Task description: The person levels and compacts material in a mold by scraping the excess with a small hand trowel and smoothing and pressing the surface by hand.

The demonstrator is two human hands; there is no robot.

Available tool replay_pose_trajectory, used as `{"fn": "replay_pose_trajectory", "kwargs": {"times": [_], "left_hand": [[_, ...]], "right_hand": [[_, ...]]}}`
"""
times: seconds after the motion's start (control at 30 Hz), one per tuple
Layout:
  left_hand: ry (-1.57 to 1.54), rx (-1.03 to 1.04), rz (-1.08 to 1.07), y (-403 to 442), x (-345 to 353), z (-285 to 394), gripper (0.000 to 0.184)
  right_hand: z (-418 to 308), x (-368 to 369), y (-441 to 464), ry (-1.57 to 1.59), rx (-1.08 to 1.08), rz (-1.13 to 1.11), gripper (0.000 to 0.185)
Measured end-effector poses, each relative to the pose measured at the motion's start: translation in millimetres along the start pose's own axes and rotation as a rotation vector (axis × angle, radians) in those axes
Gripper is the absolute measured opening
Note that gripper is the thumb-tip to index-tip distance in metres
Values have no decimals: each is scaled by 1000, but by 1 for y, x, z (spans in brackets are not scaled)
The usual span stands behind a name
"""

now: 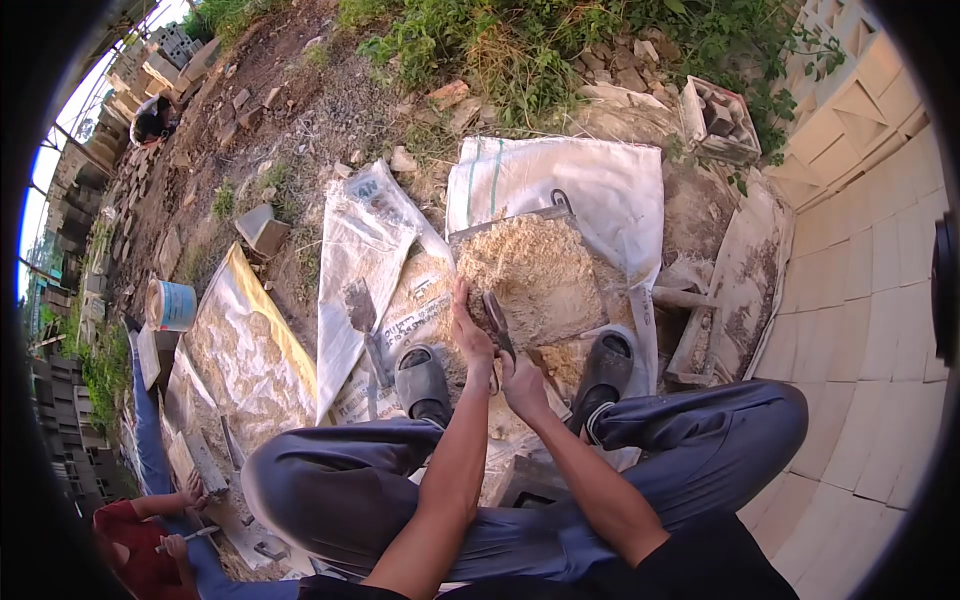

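My right hand [523, 385] is wrapped round the handle of a dark metal tool [497, 322], which points up over the near left part of a square slab [535, 265]. Crumbly tan material covers the slab's top, and a dark curved handle [562, 197] stands at its far edge. My left hand [472, 330] is beside the tool at the slab's left edge, fingers stretched out and together, palm turned inward. White woven sacks [625, 175] lie under the slab. A trowel [363, 320] rests on the sacks to the left.
A co-worker in red [145, 550] sits at the lower left, holding a tool. Nearby are a white bucket [172, 305] and a powder-covered sack [245, 345]. At the right are a wooden frame [693, 345], a crate [722, 120] and a block wall [850, 330].
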State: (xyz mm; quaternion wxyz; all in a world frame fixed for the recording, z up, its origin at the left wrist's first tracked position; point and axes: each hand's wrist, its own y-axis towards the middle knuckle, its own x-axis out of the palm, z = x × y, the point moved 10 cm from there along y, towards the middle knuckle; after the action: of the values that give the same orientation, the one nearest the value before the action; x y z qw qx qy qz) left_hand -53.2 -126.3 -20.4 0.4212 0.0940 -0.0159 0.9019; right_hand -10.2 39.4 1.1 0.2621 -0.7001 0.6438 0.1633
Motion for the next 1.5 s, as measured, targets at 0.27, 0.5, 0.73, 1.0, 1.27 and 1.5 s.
{"fn": "replay_pose_trajectory", "kwargs": {"times": [0.27, 0.5, 0.73, 1.0, 1.27, 1.5], "left_hand": [[327, 119, -61, -12, 4, 9, 51], [287, 112, -73, -10, 7, 17, 54], [42, -22, 22, -9, -8, -9, 56], [109, -54, 56, -7, -9, 3, 53], [732, 173, -225, 34, 28, 4, 59], [1129, 338, -229, 38, 83, 45, 91]], "right_hand": [[-36, -21, 16, 25, -35, 49, 43], [22, 8, 6, -181, 20, -39, 47], [-36, -19, 12, 57, -35, 37, 50], [-3, 8, 10, -96, 85, -87, 47], [-59, -14, 69, -91, -95, 87, 46], [19, -66, 67, -158, 143, 189, 58]]}}
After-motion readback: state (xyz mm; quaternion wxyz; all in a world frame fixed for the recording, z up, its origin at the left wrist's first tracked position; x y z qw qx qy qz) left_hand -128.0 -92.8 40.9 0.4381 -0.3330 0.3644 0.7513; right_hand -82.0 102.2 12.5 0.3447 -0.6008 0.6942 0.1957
